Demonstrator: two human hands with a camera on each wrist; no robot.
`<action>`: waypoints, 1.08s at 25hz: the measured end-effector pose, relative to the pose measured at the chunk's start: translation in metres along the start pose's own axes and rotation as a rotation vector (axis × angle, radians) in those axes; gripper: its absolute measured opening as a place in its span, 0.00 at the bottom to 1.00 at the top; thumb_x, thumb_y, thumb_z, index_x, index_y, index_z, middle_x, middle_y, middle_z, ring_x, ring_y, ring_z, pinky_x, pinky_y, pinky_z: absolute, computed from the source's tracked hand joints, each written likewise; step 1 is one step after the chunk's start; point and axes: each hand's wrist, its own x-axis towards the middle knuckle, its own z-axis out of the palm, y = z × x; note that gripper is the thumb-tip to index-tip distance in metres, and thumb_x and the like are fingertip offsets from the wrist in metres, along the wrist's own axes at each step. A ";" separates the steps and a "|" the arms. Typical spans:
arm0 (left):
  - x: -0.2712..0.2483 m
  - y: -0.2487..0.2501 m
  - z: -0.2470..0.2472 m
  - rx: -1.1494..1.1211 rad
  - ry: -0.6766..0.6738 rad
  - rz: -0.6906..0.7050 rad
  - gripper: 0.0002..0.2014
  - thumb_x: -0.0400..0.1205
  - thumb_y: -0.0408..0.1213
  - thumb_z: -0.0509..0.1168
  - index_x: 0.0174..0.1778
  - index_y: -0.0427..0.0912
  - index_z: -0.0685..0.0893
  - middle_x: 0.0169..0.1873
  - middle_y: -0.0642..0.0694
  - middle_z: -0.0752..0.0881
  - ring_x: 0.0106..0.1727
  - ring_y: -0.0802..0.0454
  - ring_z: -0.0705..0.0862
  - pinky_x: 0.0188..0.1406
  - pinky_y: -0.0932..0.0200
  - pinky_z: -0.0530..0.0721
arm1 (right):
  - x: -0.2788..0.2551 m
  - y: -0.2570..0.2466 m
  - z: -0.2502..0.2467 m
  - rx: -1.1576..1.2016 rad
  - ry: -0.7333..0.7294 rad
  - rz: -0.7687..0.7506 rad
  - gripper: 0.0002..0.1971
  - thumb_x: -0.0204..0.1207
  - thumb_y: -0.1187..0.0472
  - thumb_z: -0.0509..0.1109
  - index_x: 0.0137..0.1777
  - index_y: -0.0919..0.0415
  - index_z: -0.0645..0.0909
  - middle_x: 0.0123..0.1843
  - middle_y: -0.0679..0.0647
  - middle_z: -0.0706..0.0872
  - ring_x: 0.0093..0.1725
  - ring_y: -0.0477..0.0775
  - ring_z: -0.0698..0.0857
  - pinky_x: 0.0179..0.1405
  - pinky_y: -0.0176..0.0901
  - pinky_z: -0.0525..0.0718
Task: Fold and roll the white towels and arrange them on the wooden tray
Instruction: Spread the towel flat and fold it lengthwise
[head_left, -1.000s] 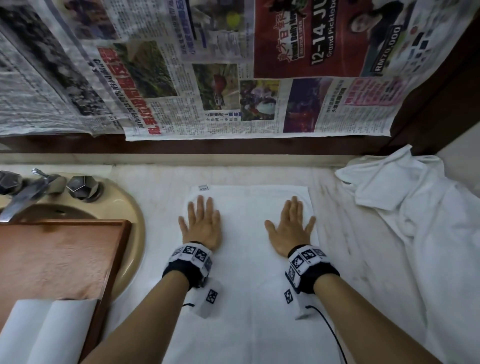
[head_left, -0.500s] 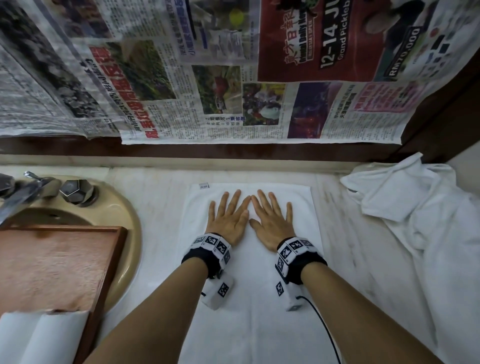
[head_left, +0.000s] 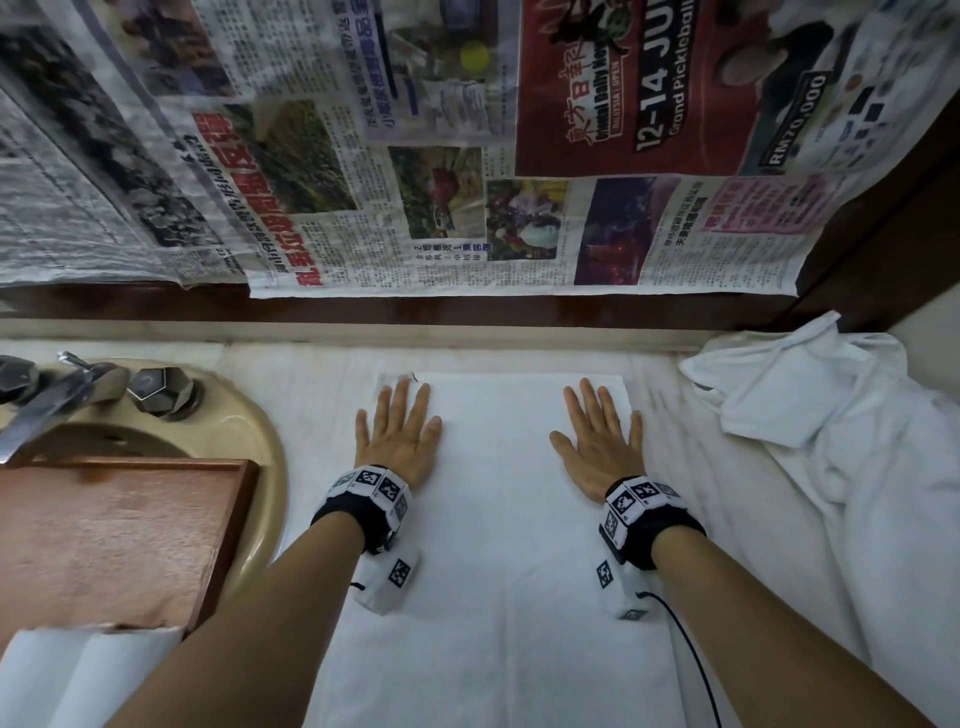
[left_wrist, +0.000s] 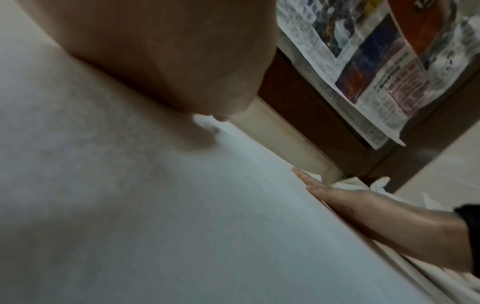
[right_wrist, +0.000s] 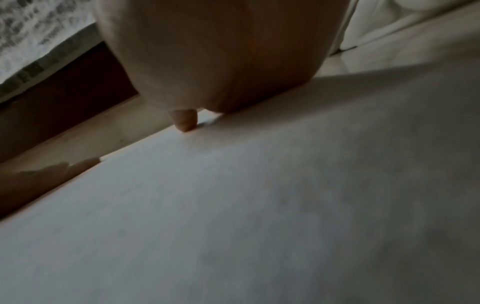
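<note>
White towel (head_left: 498, 545), folded flat into a long strip on the pale counter (head_left: 332, 374), runs from near the back wall toward me. I have my left hand (head_left: 397, 436) palm-down on its far left part and my right hand (head_left: 597, 441) palm-down on its far right part, well apart; on both, fingers lie straight and slightly spread, gripping nothing. Wooden tray (head_left: 119, 540) sits to the left across the sink basin (head_left: 260, 441), with rolled white towels (head_left: 78, 675) at its near end. Crumpled white towels (head_left: 831, 441) lie heaped at right. Newspaper sheets (head_left: 415, 182) cover the wall behind; a faucet (head_left: 47, 405) stands at far left.
</note>
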 end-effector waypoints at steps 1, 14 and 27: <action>-0.001 -0.005 -0.001 -0.004 0.011 -0.033 0.29 0.87 0.58 0.35 0.83 0.59 0.33 0.81 0.57 0.28 0.82 0.55 0.28 0.80 0.45 0.28 | 0.000 0.005 -0.002 -0.002 0.003 0.031 0.33 0.85 0.40 0.43 0.84 0.44 0.31 0.83 0.40 0.25 0.82 0.44 0.28 0.80 0.61 0.29; -0.083 0.049 0.021 -0.012 -0.137 0.209 0.29 0.89 0.55 0.36 0.84 0.53 0.34 0.81 0.54 0.27 0.82 0.51 0.26 0.78 0.41 0.29 | -0.091 -0.056 0.025 -0.058 -0.128 -0.300 0.34 0.87 0.45 0.47 0.85 0.54 0.32 0.84 0.45 0.26 0.83 0.48 0.28 0.80 0.67 0.33; -0.178 0.028 0.076 0.072 -0.126 0.282 0.27 0.90 0.52 0.37 0.84 0.58 0.35 0.81 0.56 0.28 0.83 0.50 0.29 0.80 0.42 0.30 | -0.178 -0.025 0.087 -0.122 -0.095 -0.298 0.32 0.88 0.45 0.42 0.85 0.52 0.32 0.81 0.42 0.25 0.84 0.48 0.31 0.81 0.69 0.38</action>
